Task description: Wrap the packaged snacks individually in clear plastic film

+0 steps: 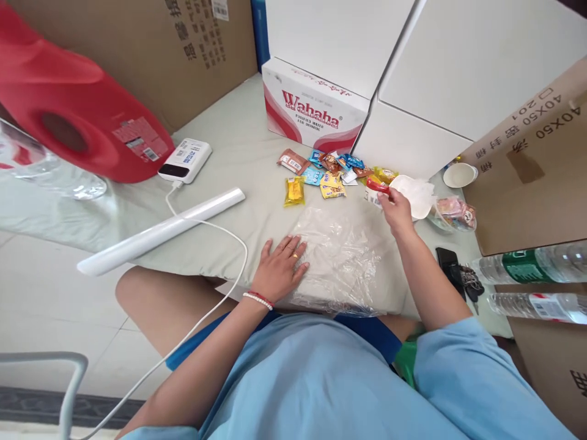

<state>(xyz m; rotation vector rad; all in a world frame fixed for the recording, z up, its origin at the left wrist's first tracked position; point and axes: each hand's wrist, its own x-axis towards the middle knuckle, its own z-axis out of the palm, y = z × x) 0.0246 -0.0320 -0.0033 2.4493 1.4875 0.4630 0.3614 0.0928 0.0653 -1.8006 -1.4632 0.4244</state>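
Note:
My left hand (pixel 280 267) lies flat with its fingers spread, touching the left edge of a clear plastic bag (pixel 342 263) on the cloth-covered table. In my right hand (pixel 397 211) is a small red-and-white snack packet (pixel 377 188), pinched between thumb and fingers. Just left of it lies a pile of wrapped snacks: a brown packet (pixel 293 161), a light blue packet (pixel 312 175), a yellow-and-white packet (pixel 332 184) and several others. A yellow packet (pixel 294 191) sits slightly apart. Beside my right hand stands a white bowl (pixel 419 211), partly hidden by it.
A Wahaha water box (pixel 314 113) stands behind the snacks. On the left are a red jug (pixel 92 104), a white power bank (pixel 186 161), its cable, and a white tube lamp (pixel 160 232). A container of snacks (pixel 454 214), keys (pixel 471 281) and water bottles (pixel 527 266) are right.

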